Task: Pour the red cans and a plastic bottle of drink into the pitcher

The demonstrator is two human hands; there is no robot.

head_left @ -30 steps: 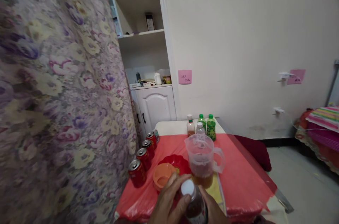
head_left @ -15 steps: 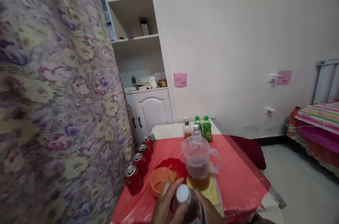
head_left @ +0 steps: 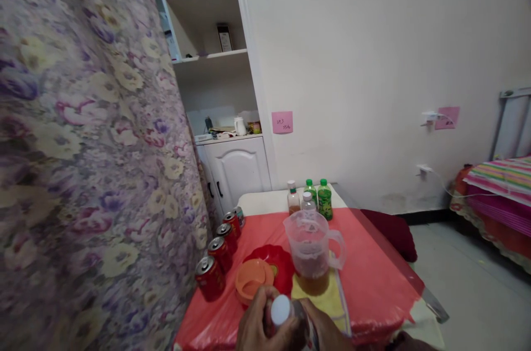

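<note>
Your fingers (head_left: 258, 309) hide much of the bottle (head_left: 282, 309) between them; its lower end runs past the bottom edge.

Between the left hand (head_left: 256, 324) and right hand (head_left: 326, 330), a bottle (head_left: 282, 311) is sitting. A bowl (head_left: 253, 278) is resting beyond the left, cans (head_left: 211, 284) standing farther left; beyond the right, a jug (head_left: 310, 254) is standing on a cloth (head_left: 326, 304), more bottles (head_left: 325, 205) behind.
</note>
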